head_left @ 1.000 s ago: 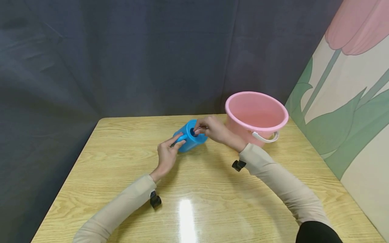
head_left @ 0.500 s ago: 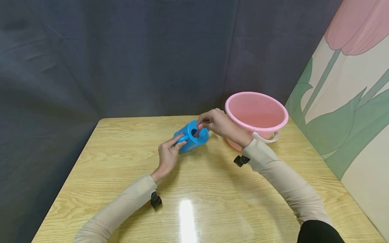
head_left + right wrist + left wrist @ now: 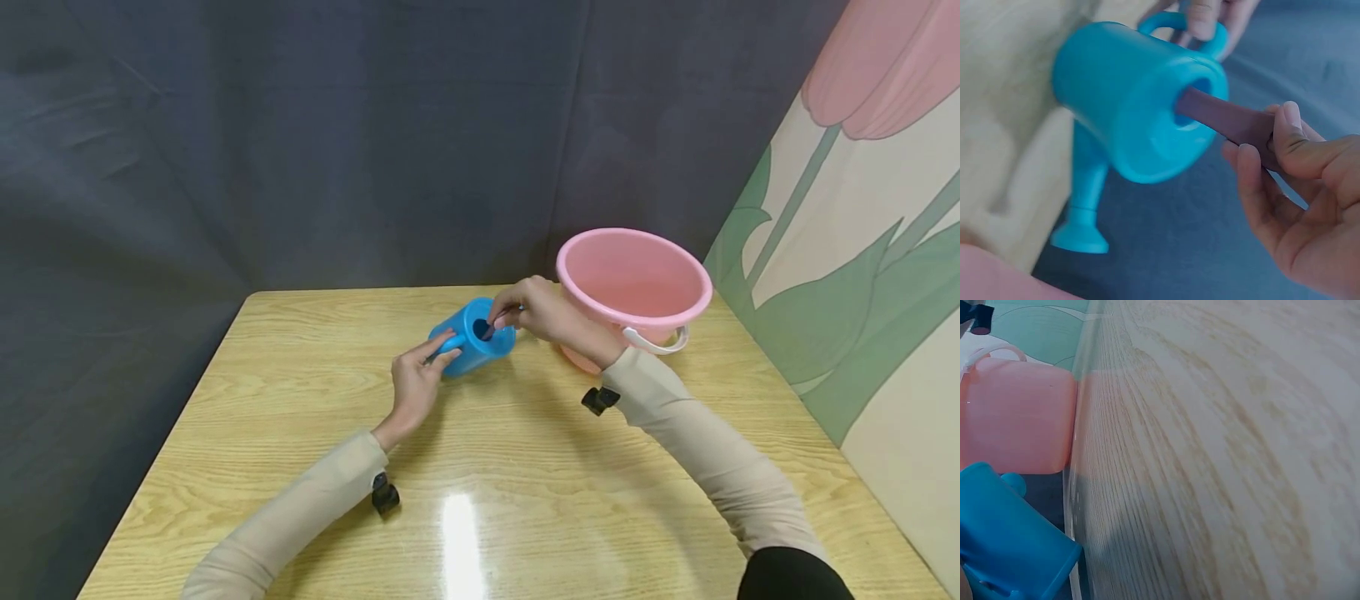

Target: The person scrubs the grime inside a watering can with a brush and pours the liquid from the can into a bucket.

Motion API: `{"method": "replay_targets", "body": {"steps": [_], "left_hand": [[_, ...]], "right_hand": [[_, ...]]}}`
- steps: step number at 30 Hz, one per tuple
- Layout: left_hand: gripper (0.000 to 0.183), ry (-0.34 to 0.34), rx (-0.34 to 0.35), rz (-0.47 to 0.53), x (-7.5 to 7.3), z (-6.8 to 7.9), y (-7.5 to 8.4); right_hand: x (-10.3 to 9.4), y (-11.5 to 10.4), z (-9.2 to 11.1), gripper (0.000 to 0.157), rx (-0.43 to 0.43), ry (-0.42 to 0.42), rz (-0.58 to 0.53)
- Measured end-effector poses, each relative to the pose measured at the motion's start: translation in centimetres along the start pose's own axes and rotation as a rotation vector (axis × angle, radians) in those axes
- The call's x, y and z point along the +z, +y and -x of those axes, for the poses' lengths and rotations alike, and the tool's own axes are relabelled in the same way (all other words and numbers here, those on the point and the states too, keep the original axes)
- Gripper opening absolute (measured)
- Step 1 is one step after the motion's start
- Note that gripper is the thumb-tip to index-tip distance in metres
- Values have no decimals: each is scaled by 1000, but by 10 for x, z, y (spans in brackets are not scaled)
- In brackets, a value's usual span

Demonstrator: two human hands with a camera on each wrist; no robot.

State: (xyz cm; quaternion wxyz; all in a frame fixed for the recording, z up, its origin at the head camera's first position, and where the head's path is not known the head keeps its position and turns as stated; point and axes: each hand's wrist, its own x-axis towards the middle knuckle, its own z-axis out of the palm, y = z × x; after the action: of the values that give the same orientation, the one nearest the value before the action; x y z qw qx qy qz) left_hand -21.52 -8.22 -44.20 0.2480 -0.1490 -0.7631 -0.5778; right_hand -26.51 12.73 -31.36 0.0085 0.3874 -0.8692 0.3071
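Note:
A blue watering can (image 3: 471,358) is tilted near the far side of the table, its round top opening facing the right hand. My left hand (image 3: 415,383) grips its loop handle. In the right wrist view, my right hand (image 3: 1304,187) pinches a flat dark brown-purple handle (image 3: 1225,119) between thumb and fingers. The handle's far end goes into the opening of the can, so whatever is on that end is hidden. The spout (image 3: 1085,200) of the can points away from the left hand. In the left wrist view the can's body (image 3: 1010,531) shows at the lower left.
A pink bucket (image 3: 630,262) with a white bail handle (image 3: 658,343) stands behind the right forearm, at the table's back right. A dark curtain (image 3: 397,150) hangs behind the wooden table (image 3: 300,375). On the right is a wall (image 3: 847,317) painted with a tulip.
My right hand has drawn back a little to the right, pulling more of the brown-purple handle out of the can, then dipped slightly back in. My left hand and the can have hardly moved.

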Motion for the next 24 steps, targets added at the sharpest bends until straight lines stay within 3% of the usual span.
{"method": "replay_targets", "body": {"steps": [6, 16, 24], "left_hand": [[31, 1, 0, 4, 0, -1, 0], [31, -6, -4, -3, -1, -1, -1], [31, -7, -11, 3, -2, -1, -1]], "right_hand": [[-9, -5, -2, 12, 28, 7, 37], [18, 10, -4, 6, -70, -30, 59], [-6, -4, -3, 13, 8, -37, 15]]}}
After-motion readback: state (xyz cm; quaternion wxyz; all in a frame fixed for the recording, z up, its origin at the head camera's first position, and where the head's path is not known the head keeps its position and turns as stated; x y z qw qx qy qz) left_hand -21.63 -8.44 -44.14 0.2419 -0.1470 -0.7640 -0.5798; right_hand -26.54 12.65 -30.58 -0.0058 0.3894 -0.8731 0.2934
